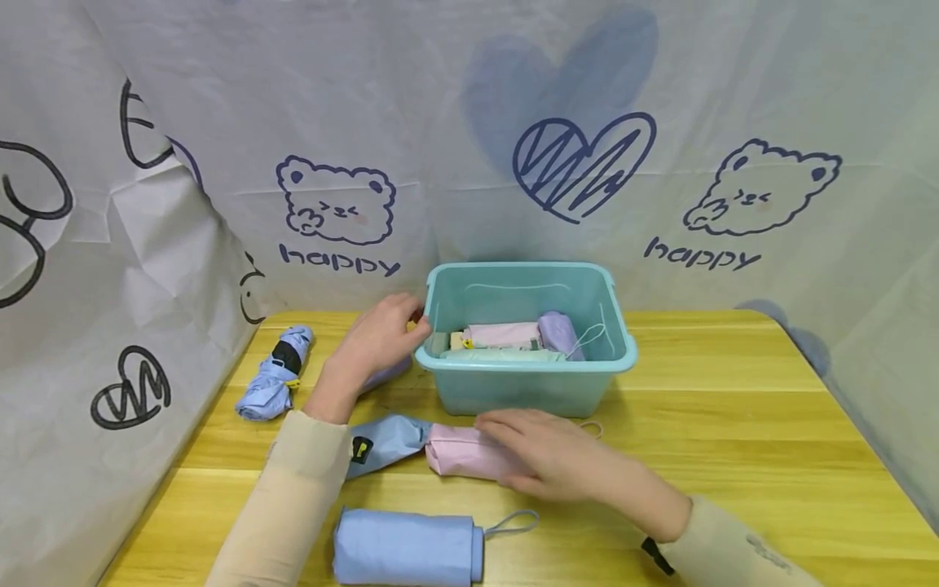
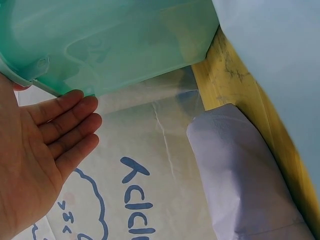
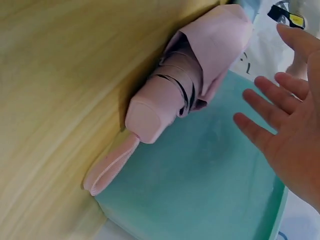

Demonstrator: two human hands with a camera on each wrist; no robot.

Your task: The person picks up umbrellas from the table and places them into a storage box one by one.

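Note:
A teal plastic bin (image 1: pixel 524 387) stands on the table with folded umbrellas inside, among them a purple one (image 1: pixel 560 333) and a pink one (image 1: pixel 502 335). My left hand (image 1: pixel 385 330) is at the bin's left rim, its fingers (image 2: pixel 70 120) extended along the outside and the thumb at the rim. Below that hand lies a lavender folded umbrella (image 2: pixel 240 170). My right hand (image 1: pixel 553 456) is held over a pink folded umbrella (image 1: pixel 462 451) in front of the bin. Its fingers (image 3: pixel 272 102) are spread and apart from the umbrella, whose wrist loop (image 3: pixel 112 167) shows.
A grey-blue umbrella (image 1: pixel 392 440) lies end to end with the pink one. Nearer the front is a blue umbrella (image 1: pixel 403 548) with a loop. Another blue umbrella (image 1: pixel 275 379) lies at the table's left edge. A printed white cloth (image 1: pixel 455 204) hangs behind the bin.

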